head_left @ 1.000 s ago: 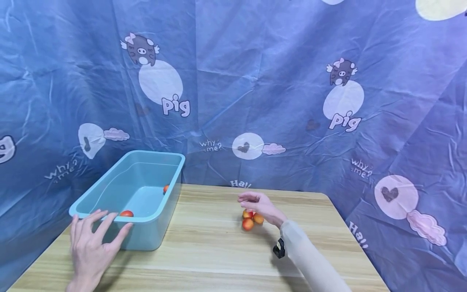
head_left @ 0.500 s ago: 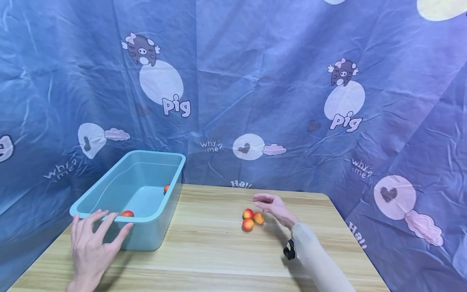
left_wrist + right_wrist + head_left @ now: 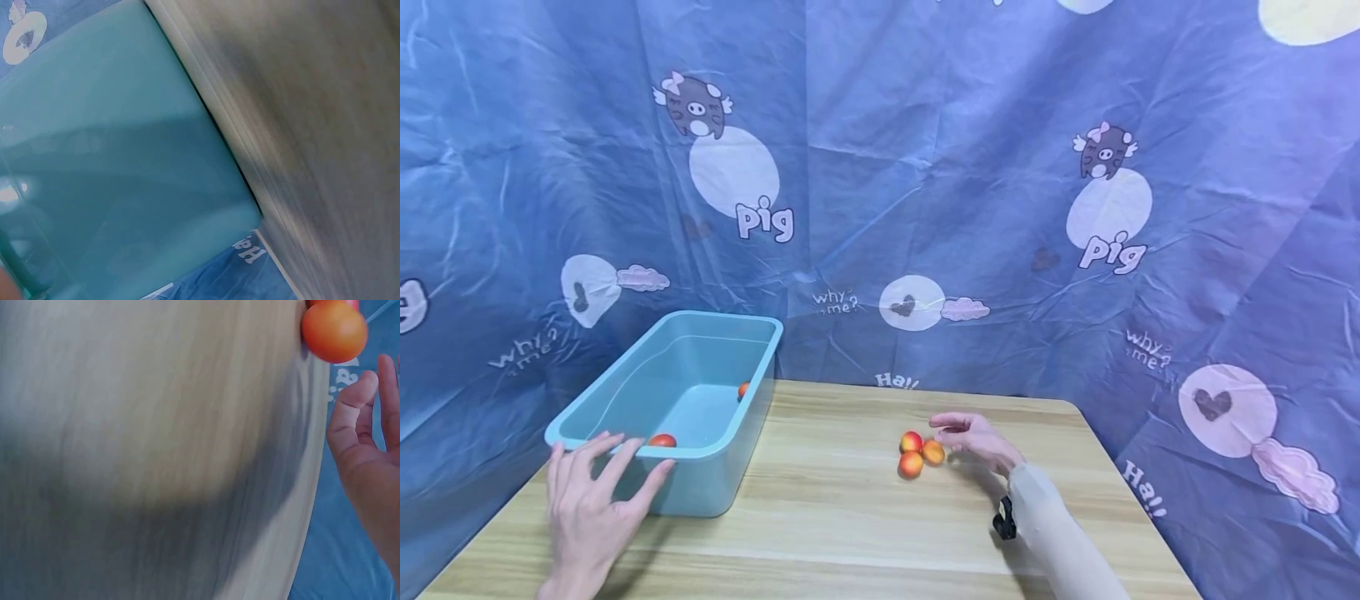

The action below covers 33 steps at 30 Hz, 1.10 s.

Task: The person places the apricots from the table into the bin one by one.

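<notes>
Three small round fruits, red to orange-yellow, sit close together on the wooden table in the head view: a red-yellow fruit, an orange fruit and a red-orange fruit. Just right of them, my right hand hovers with loosely bent fingers and nothing held. In the right wrist view a gap shows between its thumb and the nearest fruit. My left hand rests its spread fingertips on the near rim of the blue plastic bin. Inside are a red fruit and another fruit, partly hidden by the wall.
The wooden table reaches back to a blue printed cloth, which hangs behind it and along both sides. The bin stands at the table's left. A black strap device is on the right wrist.
My right hand has moved rightward from above the three fruits to beside them, then slightly lower, uncovering them. My left hand and the bin stay in place.
</notes>
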### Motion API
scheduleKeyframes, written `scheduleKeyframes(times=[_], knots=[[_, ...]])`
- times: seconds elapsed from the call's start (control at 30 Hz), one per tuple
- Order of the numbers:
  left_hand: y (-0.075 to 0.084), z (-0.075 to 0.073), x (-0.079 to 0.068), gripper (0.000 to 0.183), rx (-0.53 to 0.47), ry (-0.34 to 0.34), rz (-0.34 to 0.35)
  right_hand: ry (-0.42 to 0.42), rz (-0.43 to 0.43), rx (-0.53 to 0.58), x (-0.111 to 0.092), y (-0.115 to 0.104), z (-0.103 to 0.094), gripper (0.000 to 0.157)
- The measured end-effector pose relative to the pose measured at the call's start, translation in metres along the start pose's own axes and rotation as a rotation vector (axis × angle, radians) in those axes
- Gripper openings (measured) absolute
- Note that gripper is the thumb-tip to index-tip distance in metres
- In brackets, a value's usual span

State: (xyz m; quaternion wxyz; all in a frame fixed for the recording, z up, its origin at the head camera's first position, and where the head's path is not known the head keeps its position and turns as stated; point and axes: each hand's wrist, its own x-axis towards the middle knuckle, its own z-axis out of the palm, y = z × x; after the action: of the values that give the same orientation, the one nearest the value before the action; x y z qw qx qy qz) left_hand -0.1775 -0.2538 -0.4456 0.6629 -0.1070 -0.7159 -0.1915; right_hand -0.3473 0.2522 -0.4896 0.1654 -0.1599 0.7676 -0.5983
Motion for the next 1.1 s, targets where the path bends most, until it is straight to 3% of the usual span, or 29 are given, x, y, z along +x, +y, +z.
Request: scheduleKeyframes(times=[0.17, 0.57, 0.9, 1.1], knots=[[0.003, 0.000, -0.001, 0.059, 0.000, 0.018, 0.005, -0.054, 0.030, -0.032, -0.002, 0.007, -0.002, 0.050], [0.015, -0.008, -0.005, 0.059, 0.019, 0.020, 0.009, -0.088, -0.010, -0.037, -0.004, 0.017, 0.001, 0.051], [0.015, -0.008, -0.003, 0.058, 0.013, 0.016, 0.001, -0.040, 0.003, -0.010, -0.003, 0.022, 0.002, 0.049], [0.015, -0.008, -0.004, 0.058, 0.015, 0.010, -0.004, -0.104, -0.019, -0.015, -0.003, 0.022, 0.003, 0.050]])
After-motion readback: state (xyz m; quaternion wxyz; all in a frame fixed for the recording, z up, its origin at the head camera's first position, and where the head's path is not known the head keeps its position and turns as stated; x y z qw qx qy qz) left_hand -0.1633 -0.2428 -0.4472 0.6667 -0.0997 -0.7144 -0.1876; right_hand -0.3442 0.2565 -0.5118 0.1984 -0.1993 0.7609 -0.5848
